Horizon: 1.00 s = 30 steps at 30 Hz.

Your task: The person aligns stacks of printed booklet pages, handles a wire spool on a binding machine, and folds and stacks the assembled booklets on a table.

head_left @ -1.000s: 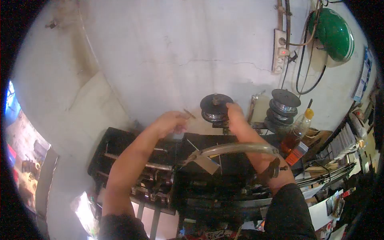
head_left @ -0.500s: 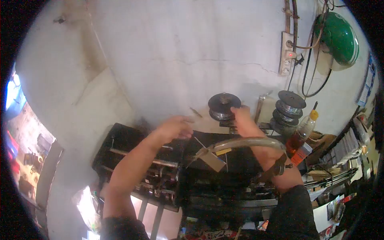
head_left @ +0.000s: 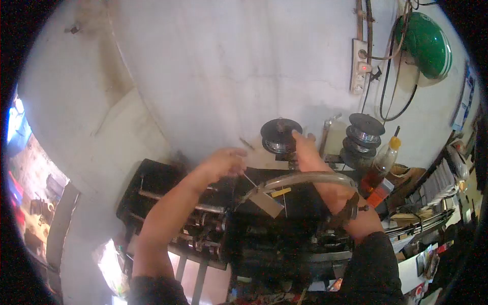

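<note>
A black spool of silvery wire (head_left: 279, 136) sits at the back of the dark machine (head_left: 305, 216), against the wall. My right hand (head_left: 304, 145) is at the spool's right side, with its thumb on the rim and its fingers apart. Left of the spool, my left hand (head_left: 226, 163) is held above the machine with its fingers curled together; what is between them, if anything, is too small to make out. A thin rod (head_left: 250, 180) and a tan card (head_left: 267, 203) lie just below it. A curved clear tube (head_left: 310, 178) arches over the machine.
Two stacked wire spools (head_left: 363, 137) stand at the right, beside a yellow-capped bottle (head_left: 381, 162) of reddish liquid. A power strip (head_left: 359, 71) and a green lamp shade (head_left: 427, 46) are on the wall. Papers (head_left: 432, 183) fill the far right.
The whole view has shifted slightly. My right hand's fingers are spread a little more at the spool's rim. My left hand stays nearly in place.
</note>
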{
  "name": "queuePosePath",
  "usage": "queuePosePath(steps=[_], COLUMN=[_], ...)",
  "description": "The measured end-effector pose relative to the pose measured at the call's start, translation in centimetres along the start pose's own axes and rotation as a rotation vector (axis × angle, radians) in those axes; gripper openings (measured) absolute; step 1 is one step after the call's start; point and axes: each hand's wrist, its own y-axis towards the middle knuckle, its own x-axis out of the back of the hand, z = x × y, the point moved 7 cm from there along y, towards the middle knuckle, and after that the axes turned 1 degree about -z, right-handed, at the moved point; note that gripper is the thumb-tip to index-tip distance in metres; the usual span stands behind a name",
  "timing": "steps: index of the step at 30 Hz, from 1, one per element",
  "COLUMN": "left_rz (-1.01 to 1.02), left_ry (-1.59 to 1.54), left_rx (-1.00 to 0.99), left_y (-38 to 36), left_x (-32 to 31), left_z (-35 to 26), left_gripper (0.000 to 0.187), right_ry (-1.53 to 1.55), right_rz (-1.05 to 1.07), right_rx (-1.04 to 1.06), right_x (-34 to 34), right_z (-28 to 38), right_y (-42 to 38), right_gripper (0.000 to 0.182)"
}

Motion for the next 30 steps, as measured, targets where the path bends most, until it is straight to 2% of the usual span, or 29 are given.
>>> queuePosePath(steps=[4, 6, 7, 9, 10, 11, 13, 14, 16, 19, 21, 23, 25, 26, 30], left_rz=[0.016, 0.021, 0.023, 0.024, 0.023, 0.021, 0.03, 0.043, 0.028, 0.038, 0.055, 0.015, 0.044, 0.077, 0.07], left_ry=[0.001, -0.011, -0.021, -0.028, -0.063, -0.099, -0.119, -0.142, -0.165, -0.227, -0.275, -0.343, -0.339, -0.328, -0.325], left_rx=[0.006, 0.006, 0.002, -0.013, -0.013, -0.013, -0.015, -0.009, -0.012, -0.03, -0.037, -0.044, -0.051, -0.063, -0.029], left_y=[0.1, 0.2, 0.5, 1.0, 1.2, 1.5, 3.5, 3.8, 4.2, 5.6, 5.9, 5.8, 6.2, 6.5, 6.8], left_x=[-0.6, -1.0, -1.1, -1.5, -1.8, -1.9, -1.8, -2.2, -2.8, -3.3, -3.5, -3.6, -3.5, -3.5, -2.9], left_z=[-0.1, 0.0, 0.0, -0.5, -0.4, -0.4, 0.7, 1.0, 1.0, 1.2, 1.3, 1.4, 1.4, 1.2, 1.0], left_gripper=[0.042, 0.042, 0.043, 0.043, 0.044, 0.044, 0.045, 0.046, 0.046, 0.047, 0.047, 0.039, 0.046, 0.054, 0.055], right_ry=[-0.245, -0.418, -0.419, -0.105, -0.146, -0.149, -0.42, -0.283, -0.209, -0.158, -0.24, -0.297, -0.519, -0.518, -0.402], right_rz=[0.017, -0.132, -0.134, -0.001, 0.053, 0.055, -0.008, -0.008, -0.017, -0.028, 0.064, 0.067, -0.098, -0.093, -0.049], right_rx=[0.058, 0.06, 0.053, 0.08, 0.098, 0.1, 0.147, 0.127, 0.111, 0.153, 0.366, 0.379, 0.403, 0.404, 0.389], right_x=[0.0, 0.8, 0.8, -0.4, -0.6, -0.2, 0.6, 0.1, -0.2, -0.4, -1.4, -1.1, 0.2, 0.4, 0.6], right_z=[-1.3, -1.3, -0.6, 2.5, 1.9, 0.7, -1.1, 0.5, 3.2, 2.0, 0.7, 0.4, 0.6, 0.4, 0.3], right_y=[1.0, 0.5, -0.7, -3.1, -2.3, -1.0, 1.0, -1.7, -4.1, -2.1, 0.0, 0.8, 0.8, 1.3, 1.9], right_gripper=[0.089, 0.09, 0.09, 0.099, 0.102, 0.102, 0.096, 0.088, 0.092, 0.096, 0.082, 0.087, 0.092, 0.092, 0.093])
